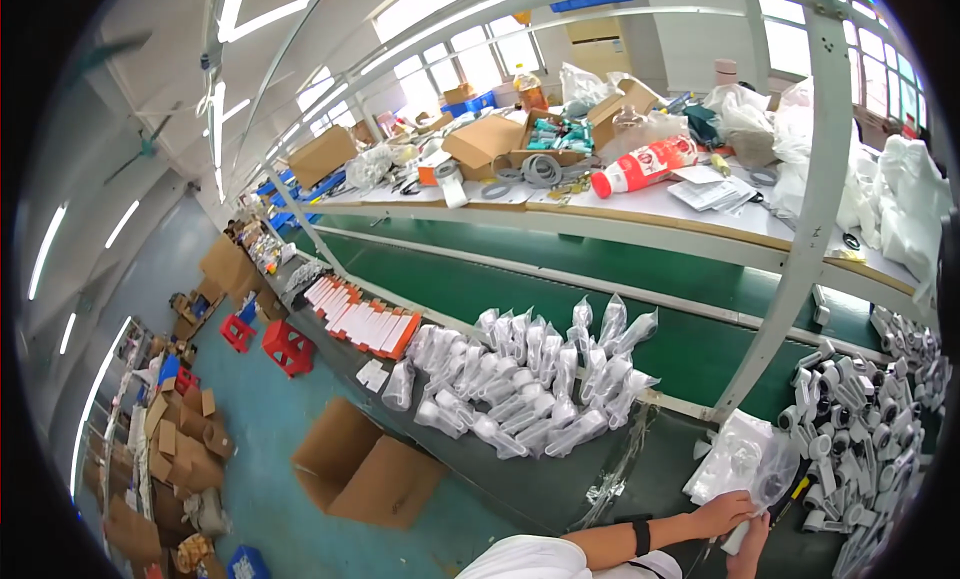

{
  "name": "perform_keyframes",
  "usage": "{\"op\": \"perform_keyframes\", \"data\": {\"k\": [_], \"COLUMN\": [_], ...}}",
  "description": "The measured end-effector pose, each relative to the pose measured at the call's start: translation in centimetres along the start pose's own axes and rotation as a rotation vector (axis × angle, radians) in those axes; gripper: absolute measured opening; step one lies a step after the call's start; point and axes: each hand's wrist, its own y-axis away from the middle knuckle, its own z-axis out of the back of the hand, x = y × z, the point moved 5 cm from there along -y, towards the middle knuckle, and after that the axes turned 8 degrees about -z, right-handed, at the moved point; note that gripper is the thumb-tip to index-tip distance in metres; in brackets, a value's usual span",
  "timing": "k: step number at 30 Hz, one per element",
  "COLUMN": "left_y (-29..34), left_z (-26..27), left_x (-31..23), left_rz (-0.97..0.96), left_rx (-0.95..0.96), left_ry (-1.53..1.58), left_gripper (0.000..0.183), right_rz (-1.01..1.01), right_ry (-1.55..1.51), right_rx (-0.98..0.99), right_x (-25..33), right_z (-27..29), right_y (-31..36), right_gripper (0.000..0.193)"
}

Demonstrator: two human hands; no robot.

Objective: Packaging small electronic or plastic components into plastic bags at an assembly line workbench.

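At the lower right, my left hand [726, 512], with a black band on its wrist, is closed at the edge of a clear plastic bag [775, 471]. Just below it, my right hand [750, 551] grips a white handheld device [736, 538], of which only a short piece shows. A stack of flat clear bags [725, 459] lies on the bench beyond my hands. To their right is a heap of loose grey-white handheld devices [845, 439] with round heads. Left of the hands, several bagged devices [520, 379] lie in rows.
An upright white post [785, 279] rises beyond my hands. A yellow-and-black tool [800, 489] lies beside the heap. Orange-and-white boxes [365, 319] are lined up farther left. An open carton [365, 469] stands on the floor. A cluttered shelf [480, 215] runs above the green belt [690, 354].
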Motion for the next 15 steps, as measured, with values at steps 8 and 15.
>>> {"op": "perform_keyframes", "data": {"k": [8,15], "left_y": [0.5,3.8], "left_z": [-0.3,-0.5], "left_x": [-1.2,-2.5], "left_rz": [-0.004,0.101], "left_rx": [0.041,-0.032], "left_ry": [0.056,0.129], "left_gripper": [0.008,0.013], "right_rz": [-0.067,-0.119], "right_ry": [-0.036,0.053], "right_rx": [-0.065,-0.072], "right_x": [0.0,-3.1], "right_z": [-0.3,2.7], "right_y": [0.0,1.8], "right_gripper": [0.033,0.037]}}
